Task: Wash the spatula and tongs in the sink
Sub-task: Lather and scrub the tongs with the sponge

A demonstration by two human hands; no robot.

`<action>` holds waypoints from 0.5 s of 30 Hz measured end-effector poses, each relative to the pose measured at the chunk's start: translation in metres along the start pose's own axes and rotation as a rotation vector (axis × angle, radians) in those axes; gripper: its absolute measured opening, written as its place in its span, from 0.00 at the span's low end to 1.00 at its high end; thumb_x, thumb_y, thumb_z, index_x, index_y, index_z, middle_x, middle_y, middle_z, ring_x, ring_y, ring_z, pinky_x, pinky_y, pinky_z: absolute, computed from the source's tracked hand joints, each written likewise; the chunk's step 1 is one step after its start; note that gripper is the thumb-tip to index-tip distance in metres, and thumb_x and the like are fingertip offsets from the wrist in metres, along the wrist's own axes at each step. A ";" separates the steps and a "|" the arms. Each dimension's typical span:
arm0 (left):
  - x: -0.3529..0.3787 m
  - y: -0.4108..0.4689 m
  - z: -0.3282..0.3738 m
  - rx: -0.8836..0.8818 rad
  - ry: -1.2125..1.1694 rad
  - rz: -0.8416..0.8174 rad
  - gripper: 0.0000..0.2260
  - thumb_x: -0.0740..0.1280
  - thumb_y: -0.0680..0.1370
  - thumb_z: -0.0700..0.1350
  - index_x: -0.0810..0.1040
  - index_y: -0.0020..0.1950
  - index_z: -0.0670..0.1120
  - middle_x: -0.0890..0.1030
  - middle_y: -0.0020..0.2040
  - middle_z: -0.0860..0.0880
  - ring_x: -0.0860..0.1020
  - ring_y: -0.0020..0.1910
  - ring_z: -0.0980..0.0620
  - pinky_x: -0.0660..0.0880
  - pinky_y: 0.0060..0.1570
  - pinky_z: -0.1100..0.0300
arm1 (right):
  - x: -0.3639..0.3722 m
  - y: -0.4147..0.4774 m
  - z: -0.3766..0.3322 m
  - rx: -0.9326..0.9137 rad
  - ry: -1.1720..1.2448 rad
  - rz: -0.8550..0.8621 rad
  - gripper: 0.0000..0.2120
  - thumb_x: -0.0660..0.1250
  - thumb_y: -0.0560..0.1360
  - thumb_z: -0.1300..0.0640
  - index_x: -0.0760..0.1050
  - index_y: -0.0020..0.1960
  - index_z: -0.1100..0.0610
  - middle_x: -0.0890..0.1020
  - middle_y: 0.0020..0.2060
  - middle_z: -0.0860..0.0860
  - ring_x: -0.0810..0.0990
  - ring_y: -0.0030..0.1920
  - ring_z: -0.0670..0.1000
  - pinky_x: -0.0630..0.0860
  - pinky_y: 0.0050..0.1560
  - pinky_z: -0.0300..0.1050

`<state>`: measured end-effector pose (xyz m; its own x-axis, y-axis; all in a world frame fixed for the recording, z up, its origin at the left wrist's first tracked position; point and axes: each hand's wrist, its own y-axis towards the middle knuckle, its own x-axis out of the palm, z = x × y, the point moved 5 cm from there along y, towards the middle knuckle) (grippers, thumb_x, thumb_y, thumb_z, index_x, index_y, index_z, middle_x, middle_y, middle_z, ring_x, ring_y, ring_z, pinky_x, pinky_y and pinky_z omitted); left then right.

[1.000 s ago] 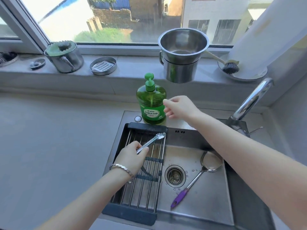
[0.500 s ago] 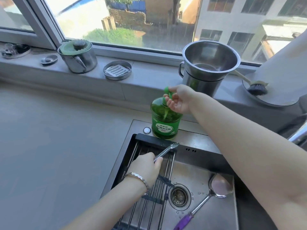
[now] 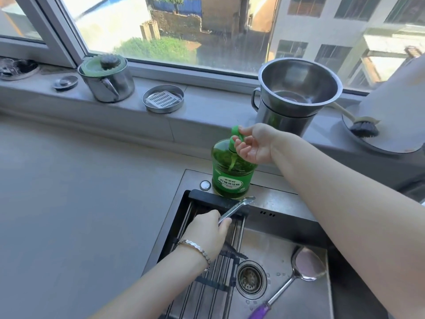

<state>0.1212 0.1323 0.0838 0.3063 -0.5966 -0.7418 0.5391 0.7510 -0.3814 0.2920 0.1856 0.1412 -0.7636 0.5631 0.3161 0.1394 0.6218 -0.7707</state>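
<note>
The right hand (image 3: 255, 145), a second ago beside the soap bottle (image 3: 231, 179), now curls round its pump (image 3: 235, 131), so soaping looks next; the left hand (image 3: 207, 231) grips the tongs (image 3: 238, 206) over the rack (image 3: 213, 200), and the spatula (image 3: 307, 264) lies in the sink (image 3: 276, 247).

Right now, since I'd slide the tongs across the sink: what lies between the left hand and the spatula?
In the head view, the drain strainer sits between the left hand and the spatula, just past the drying rack's right edge.
</note>
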 end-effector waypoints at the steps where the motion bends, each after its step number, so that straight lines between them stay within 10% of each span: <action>1: 0.000 0.000 -0.002 -0.017 -0.005 -0.017 0.15 0.56 0.79 0.54 0.72 0.44 0.43 0.74 0.35 0.50 0.77 0.35 0.47 0.74 0.36 0.56 | 0.000 -0.001 0.001 0.003 0.004 0.003 0.17 0.56 0.81 0.52 0.70 0.39 0.62 0.68 0.28 0.50 0.64 0.25 0.43 0.60 0.20 0.28; 5: -0.006 -0.006 -0.005 -0.071 -0.101 -0.055 0.14 0.56 0.80 0.52 0.72 0.48 0.42 0.75 0.33 0.50 0.77 0.29 0.50 0.79 0.39 0.54 | 0.001 -0.004 0.002 -0.022 0.007 0.008 0.18 0.57 0.80 0.50 0.71 0.39 0.63 0.70 0.29 0.51 0.66 0.21 0.42 0.62 0.18 0.28; 9: -0.006 -0.017 -0.006 -0.151 -0.269 -0.049 0.08 0.54 0.81 0.46 0.69 0.56 0.45 0.75 0.34 0.48 0.72 0.19 0.59 0.71 0.21 0.66 | -0.008 -0.019 0.006 -0.070 -0.051 0.077 0.24 0.57 0.79 0.46 0.71 0.42 0.68 0.74 0.35 0.56 0.71 0.24 0.45 0.69 0.19 0.30; 15: 0.042 -0.047 -0.019 -0.729 -1.255 -0.381 0.16 0.48 0.79 0.31 0.70 0.60 0.41 0.73 0.36 0.40 0.67 0.18 0.56 0.65 0.15 0.70 | -0.047 -0.082 0.052 -0.233 0.186 0.062 0.18 0.54 0.81 0.58 0.74 0.42 0.68 0.77 0.38 0.59 0.79 0.30 0.50 0.77 0.25 0.35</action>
<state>0.0939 0.0774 0.0606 0.9005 -0.3478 0.2611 0.3564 0.2462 -0.9013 0.2836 0.0799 0.1605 -0.6235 0.6807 0.3845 0.3398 0.6789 -0.6508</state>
